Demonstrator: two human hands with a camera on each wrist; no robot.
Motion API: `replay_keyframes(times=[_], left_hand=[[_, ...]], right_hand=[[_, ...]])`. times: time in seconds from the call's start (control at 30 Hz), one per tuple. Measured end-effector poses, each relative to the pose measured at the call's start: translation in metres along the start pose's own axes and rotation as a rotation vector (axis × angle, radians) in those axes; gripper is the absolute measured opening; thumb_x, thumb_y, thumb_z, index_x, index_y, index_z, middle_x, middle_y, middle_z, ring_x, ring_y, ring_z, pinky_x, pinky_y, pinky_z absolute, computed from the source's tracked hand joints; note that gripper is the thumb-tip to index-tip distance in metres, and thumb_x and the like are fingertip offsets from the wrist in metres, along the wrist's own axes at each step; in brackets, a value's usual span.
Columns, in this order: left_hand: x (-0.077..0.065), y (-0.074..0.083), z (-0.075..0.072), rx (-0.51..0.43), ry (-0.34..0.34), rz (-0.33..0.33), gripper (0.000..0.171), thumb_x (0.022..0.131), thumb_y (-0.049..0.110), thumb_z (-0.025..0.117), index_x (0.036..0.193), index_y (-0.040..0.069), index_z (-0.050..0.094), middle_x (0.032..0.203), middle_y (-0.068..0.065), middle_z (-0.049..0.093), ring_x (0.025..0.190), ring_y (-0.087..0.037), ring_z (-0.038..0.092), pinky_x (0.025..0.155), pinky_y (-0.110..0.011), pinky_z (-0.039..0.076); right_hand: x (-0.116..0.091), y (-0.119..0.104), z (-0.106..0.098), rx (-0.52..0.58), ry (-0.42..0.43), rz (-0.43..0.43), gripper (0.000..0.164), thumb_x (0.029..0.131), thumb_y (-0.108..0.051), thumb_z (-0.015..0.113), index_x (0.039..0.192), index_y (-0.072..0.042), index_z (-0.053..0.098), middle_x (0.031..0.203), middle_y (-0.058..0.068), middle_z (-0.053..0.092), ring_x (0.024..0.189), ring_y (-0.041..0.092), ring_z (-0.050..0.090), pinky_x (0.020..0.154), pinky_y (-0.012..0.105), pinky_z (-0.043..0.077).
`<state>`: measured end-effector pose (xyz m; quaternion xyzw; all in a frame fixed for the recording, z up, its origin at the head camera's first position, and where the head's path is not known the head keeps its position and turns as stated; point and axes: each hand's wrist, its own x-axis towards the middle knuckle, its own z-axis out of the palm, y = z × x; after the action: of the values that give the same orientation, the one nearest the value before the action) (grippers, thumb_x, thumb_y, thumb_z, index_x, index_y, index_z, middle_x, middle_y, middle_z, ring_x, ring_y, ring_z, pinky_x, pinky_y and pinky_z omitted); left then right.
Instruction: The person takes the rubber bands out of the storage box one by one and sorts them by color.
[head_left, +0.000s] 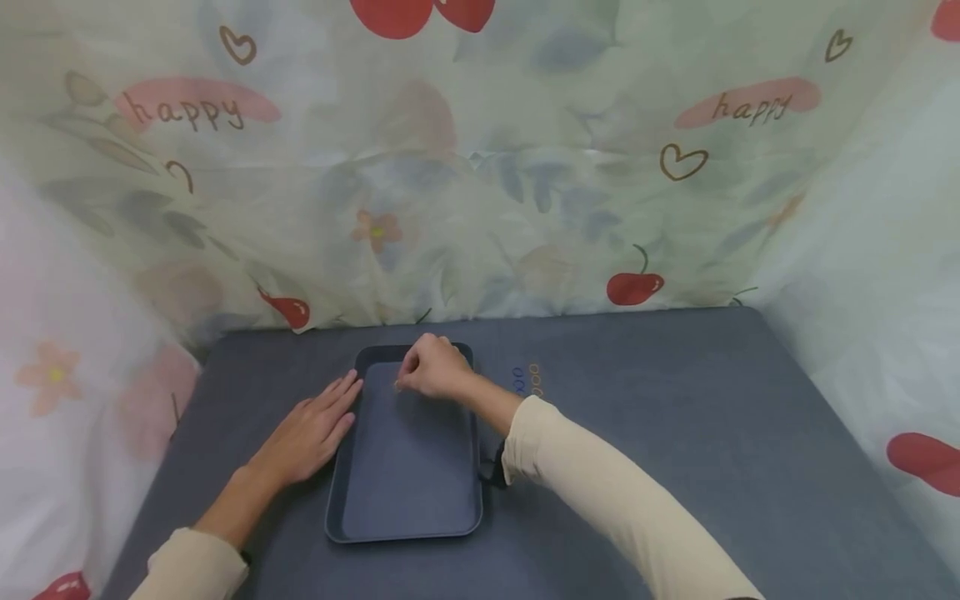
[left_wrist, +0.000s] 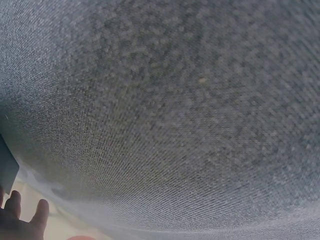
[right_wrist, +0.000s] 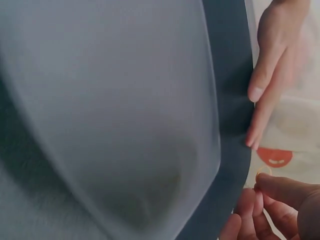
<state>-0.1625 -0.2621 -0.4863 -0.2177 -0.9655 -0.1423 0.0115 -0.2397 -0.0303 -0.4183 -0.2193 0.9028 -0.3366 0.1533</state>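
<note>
A dark grey rectangular tray [head_left: 408,479] lies lengthwise on the table. Over its far part, my right hand [head_left: 435,368] pinches a small thin yellow ring [right_wrist: 264,170] between thumb and fingertip. Against the tray's left rim rests my left hand [head_left: 318,427], its fingers extended and holding nothing. The right wrist view also shows the left fingers touching the tray's outer wall. Only a few left fingertips [left_wrist: 40,216] and a corner of the tray [left_wrist: 7,167] appear in the left wrist view.
Right of the tray, a column of blue rings [head_left: 517,380] and a column of yellow-orange rings [head_left: 535,379] lie on the grey tabletop [head_left: 675,433]. My right forearm may cover part of them. A printed curtain [head_left: 480,200] hangs along the back and sides.
</note>
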Motion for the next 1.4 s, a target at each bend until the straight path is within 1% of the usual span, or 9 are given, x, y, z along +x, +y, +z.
replay_keyframes(times=[0.17, 0.3, 0.43, 0.67, 0.83, 0.93, 1.07, 1.27, 1.4], left_hand=[[0.0, 0.0, 0.0, 0.012, -0.002, 0.01, 0.052, 0.103, 0.021, 0.048, 0.15, 0.001, 0.036, 0.156, -0.017, 0.029, 0.139, -0.037, 0.031, 0.102, -0.059, 0.033], [0.0, -0.001, 0.0, 0.011, 0.001, 0.023, 0.052, 0.103, 0.02, 0.049, 0.15, 0.0, 0.036, 0.156, -0.017, 0.029, 0.139, -0.037, 0.032, 0.102, -0.059, 0.033], [0.0, -0.001, 0.0, 0.006, 0.003, 0.031, 0.052, 0.103, 0.02, 0.048, 0.149, 0.0, 0.036, 0.155, -0.018, 0.029, 0.139, -0.037, 0.032, 0.101, -0.059, 0.033], [-0.001, -0.001, 0.001, 0.005, 0.0, 0.023, 0.052, 0.103, 0.021, 0.047, 0.15, 0.001, 0.036, 0.156, -0.017, 0.029, 0.139, -0.037, 0.031, 0.102, -0.059, 0.033], [-0.002, 0.0, -0.001, 0.002, 0.001, 0.022, 0.051, 0.104, 0.021, 0.047, 0.15, 0.0, 0.036, 0.156, -0.017, 0.029, 0.139, -0.037, 0.031, 0.102, -0.059, 0.033], [-0.001, 0.001, -0.002, -0.002, 0.003, 0.024, 0.052, 0.104, 0.021, 0.047, 0.15, 0.0, 0.036, 0.156, -0.017, 0.029, 0.139, -0.037, 0.031, 0.102, -0.059, 0.033], [-0.001, 0.001, -0.001, -0.01, 0.007, 0.021, 0.052, 0.104, 0.021, 0.047, 0.15, 0.001, 0.036, 0.156, -0.016, 0.029, 0.139, -0.036, 0.031, 0.102, -0.059, 0.033], [-0.002, 0.001, -0.001, -0.016, 0.007, 0.011, 0.052, 0.104, 0.022, 0.046, 0.15, 0.001, 0.035, 0.156, -0.017, 0.029, 0.139, -0.037, 0.031, 0.102, -0.059, 0.032], [-0.002, 0.001, -0.001, -0.014, 0.008, 0.021, 0.052, 0.104, 0.021, 0.047, 0.15, 0.0, 0.035, 0.156, -0.017, 0.028, 0.14, -0.037, 0.031, 0.102, -0.059, 0.033]], right_hand=[[-0.008, 0.01, -0.017, -0.003, 0.004, -0.037, 0.008, 0.085, -0.019, 0.077, 0.078, -0.015, 0.077, 0.072, -0.003, 0.07, 0.061, 0.009, 0.061, 0.057, 0.026, 0.048], [-0.014, 0.019, -0.029, -0.022, 0.025, -0.025, 0.009, 0.085, -0.02, 0.078, 0.077, -0.017, 0.077, 0.072, -0.01, 0.068, 0.066, 0.009, 0.06, 0.065, 0.028, 0.049], [-0.021, 0.028, -0.039, -0.035, 0.039, -0.005, 0.009, 0.086, -0.021, 0.077, 0.078, -0.016, 0.078, 0.072, -0.011, 0.067, 0.068, 0.009, 0.061, 0.069, 0.03, 0.049], [-0.035, 0.048, -0.052, -0.019, 0.056, 0.02, 0.013, 0.087, -0.02, 0.076, 0.078, -0.012, 0.078, 0.074, -0.009, 0.07, 0.061, 0.011, 0.059, 0.056, 0.026, 0.046], [-0.047, 0.069, -0.061, -0.018, 0.079, 0.046, 0.014, 0.089, -0.013, 0.071, 0.078, -0.009, 0.079, 0.081, -0.006, 0.073, 0.06, 0.013, 0.06, 0.053, 0.026, 0.041], [-0.055, 0.083, -0.064, -0.022, 0.085, 0.09, 0.014, 0.09, -0.01, 0.069, 0.081, -0.006, 0.079, 0.083, -0.004, 0.073, 0.063, 0.014, 0.061, 0.053, 0.025, 0.039], [-0.065, 0.098, -0.066, -0.021, 0.078, 0.132, 0.017, 0.091, -0.008, 0.066, 0.08, -0.004, 0.078, 0.084, -0.001, 0.074, 0.059, 0.013, 0.058, 0.05, 0.025, 0.037], [-0.081, 0.119, -0.065, -0.033, 0.07, 0.127, 0.018, 0.09, -0.008, 0.068, 0.074, -0.006, 0.077, 0.078, -0.002, 0.072, 0.053, 0.012, 0.053, 0.049, 0.026, 0.036], [-0.09, 0.131, -0.062, -0.072, 0.072, 0.09, 0.016, 0.088, -0.009, 0.071, 0.073, -0.009, 0.077, 0.075, -0.005, 0.071, 0.054, 0.011, 0.054, 0.051, 0.027, 0.039]])
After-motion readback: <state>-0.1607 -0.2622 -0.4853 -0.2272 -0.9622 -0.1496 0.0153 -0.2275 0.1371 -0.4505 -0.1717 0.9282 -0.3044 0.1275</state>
